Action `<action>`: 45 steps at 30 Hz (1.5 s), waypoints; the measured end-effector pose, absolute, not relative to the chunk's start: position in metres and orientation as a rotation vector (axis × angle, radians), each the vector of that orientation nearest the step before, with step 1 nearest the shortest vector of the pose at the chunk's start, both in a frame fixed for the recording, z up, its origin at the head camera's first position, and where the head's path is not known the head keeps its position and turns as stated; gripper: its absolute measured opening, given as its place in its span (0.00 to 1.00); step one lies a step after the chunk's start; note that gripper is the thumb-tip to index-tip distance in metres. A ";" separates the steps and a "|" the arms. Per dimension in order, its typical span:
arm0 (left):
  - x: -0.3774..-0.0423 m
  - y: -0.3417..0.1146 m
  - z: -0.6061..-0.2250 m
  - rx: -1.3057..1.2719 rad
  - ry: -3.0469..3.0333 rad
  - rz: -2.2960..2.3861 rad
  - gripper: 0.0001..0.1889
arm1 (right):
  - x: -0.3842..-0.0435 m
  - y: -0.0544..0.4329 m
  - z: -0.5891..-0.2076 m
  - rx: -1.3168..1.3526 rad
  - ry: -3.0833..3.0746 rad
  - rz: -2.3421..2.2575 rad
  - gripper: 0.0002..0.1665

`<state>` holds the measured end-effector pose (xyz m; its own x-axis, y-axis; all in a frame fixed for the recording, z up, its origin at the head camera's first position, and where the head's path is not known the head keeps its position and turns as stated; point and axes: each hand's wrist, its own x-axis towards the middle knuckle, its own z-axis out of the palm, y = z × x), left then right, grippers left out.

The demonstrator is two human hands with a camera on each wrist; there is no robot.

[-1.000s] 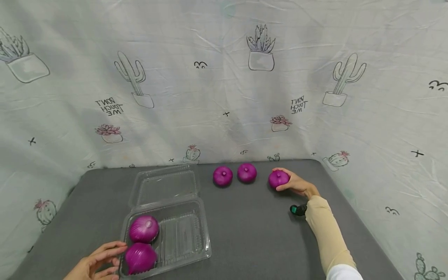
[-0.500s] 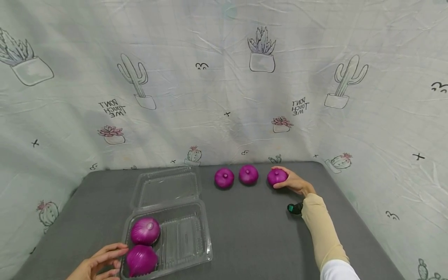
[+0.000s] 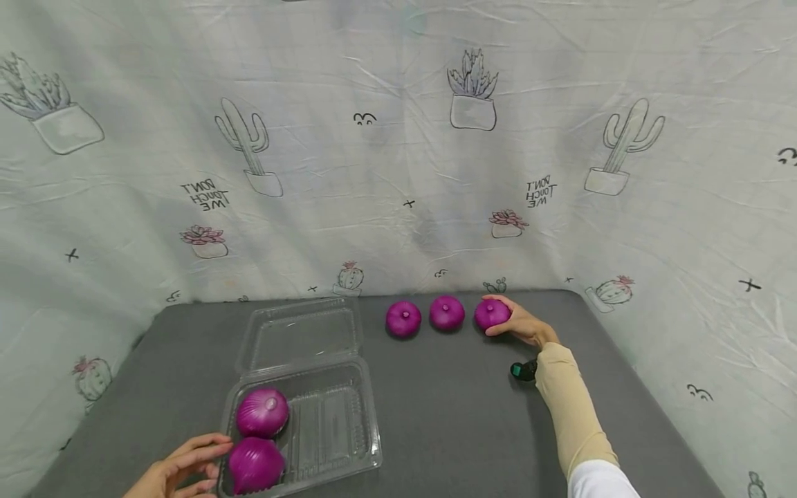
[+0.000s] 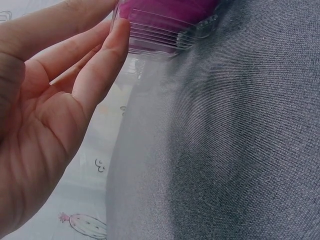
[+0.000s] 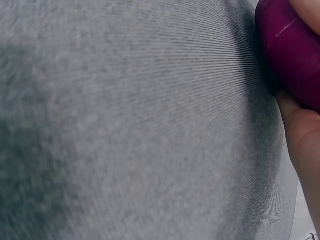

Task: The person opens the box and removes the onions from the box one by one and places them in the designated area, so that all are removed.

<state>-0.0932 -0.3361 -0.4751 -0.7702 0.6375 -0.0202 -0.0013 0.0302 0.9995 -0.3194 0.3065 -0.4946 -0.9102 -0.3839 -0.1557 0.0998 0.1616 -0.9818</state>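
At the far right of the table in the head view, my right hand (image 3: 518, 324) grips a red onion (image 3: 490, 315), thumb at its near side and fingers at the far side. The right wrist view shows the same onion (image 5: 295, 55) partly, low over the grey cloth. Two more red onions stand to its left, a middle one (image 3: 447, 313) and a left one (image 3: 403, 319). My left hand (image 3: 182, 470) touches the left wall of an open clear plastic clamshell box (image 3: 371, 422) with its fingertips extended. Two onions, a rear one (image 3: 262, 412) and a front one (image 3: 256, 464), lie in the box's left side.
The box's clear lid (image 3: 301, 335) lies folded back behind it. A grey cloth (image 3: 442, 415) covers the table. Light curtains (image 3: 398, 152) printed with cacti close off the back and sides. A dark device (image 3: 524, 371) is strapped under my right wrist.
My right hand has shifted slightly left with its onion, narrowing the gap to the middle onion. The left hand stays at the box. The head view has shifted a little.
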 end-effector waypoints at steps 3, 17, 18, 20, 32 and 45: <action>-0.093 -0.335 -0.473 0.607 1.840 1.781 0.25 | -0.319 0.307 -0.496 -0.247 2.077 -1.816 0.52; -0.094 -0.336 -0.473 0.718 1.866 1.785 0.28 | -0.321 0.305 -0.497 -0.190 2.072 -1.850 0.52; -0.095 -0.336 -0.474 0.736 1.859 1.795 0.29 | -0.321 0.306 -0.497 -0.194 2.072 -1.845 0.52; -0.095 -0.336 -0.476 0.769 1.849 1.814 0.31 | -0.321 0.306 -0.498 -0.197 2.072 -1.841 0.52; -0.107 -0.336 -0.493 1.104 1.735 1.887 0.40 | -0.325 0.304 -0.494 -0.169 2.092 -1.866 0.51; -0.107 -0.334 -0.494 1.135 1.784 1.880 0.40 | -0.328 0.299 -0.495 -0.184 2.177 -1.854 0.50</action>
<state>-0.1070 -0.3345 -0.4943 -0.6378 0.6977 0.3262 0.2895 -0.1753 0.9410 -0.3277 0.2993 -0.4950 -0.9539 -0.2724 -0.1261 0.0812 0.1705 -0.9820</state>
